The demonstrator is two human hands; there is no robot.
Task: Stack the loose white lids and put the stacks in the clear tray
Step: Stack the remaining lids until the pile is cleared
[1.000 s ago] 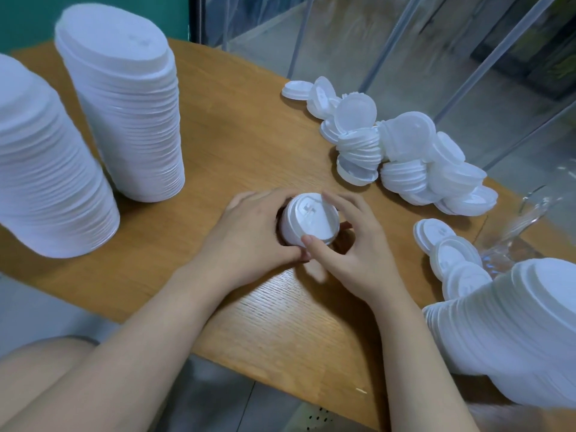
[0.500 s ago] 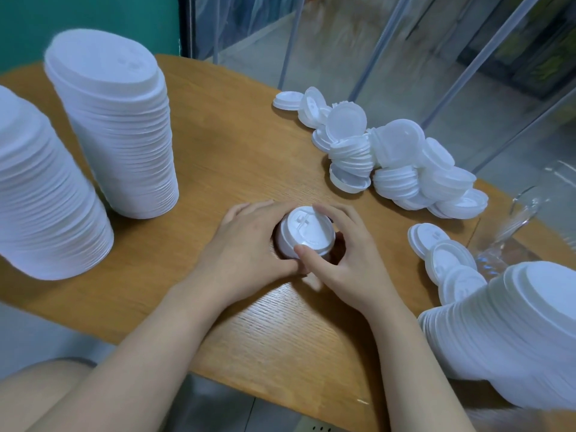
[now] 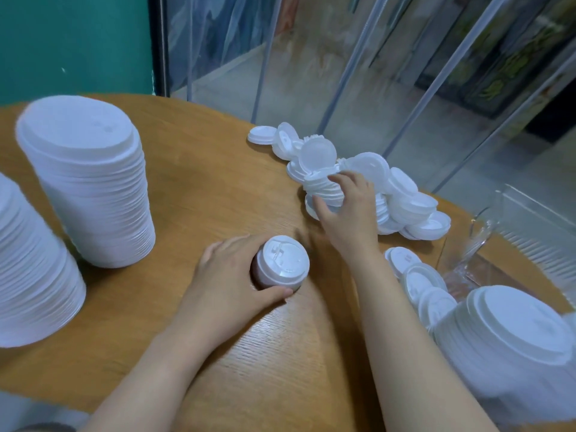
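Change: right hand (image 3: 349, 213) has left the small stack of lids (image 3: 280, 265) it shared with the left hand a second ago and reached out to the loose pile of lids (image 3: 367, 182) at the far side of the desk (image 3: 202, 182).
Left hand (image 3: 230, 275): curled round the small stack, thumb at its near base, fingers behind it; the stack stands upright on the desk.
Right hand: fingers and thumb wrapped round a short stack of lids (image 3: 324, 190) in the loose pile, thumb at its near lower edge.
Loose lids: a heap along the far edge, with three more lids (image 3: 417, 279) lying overlapped just right of the right forearm.
Tall stacks: two tall stacks (image 3: 90, 185) at the left of the desk, one more tall stack (image 3: 511, 344) at the near right.
Clear tray (image 3: 514, 238): at the right edge of the desk, beyond the near-right stack; its contents cannot be made out.
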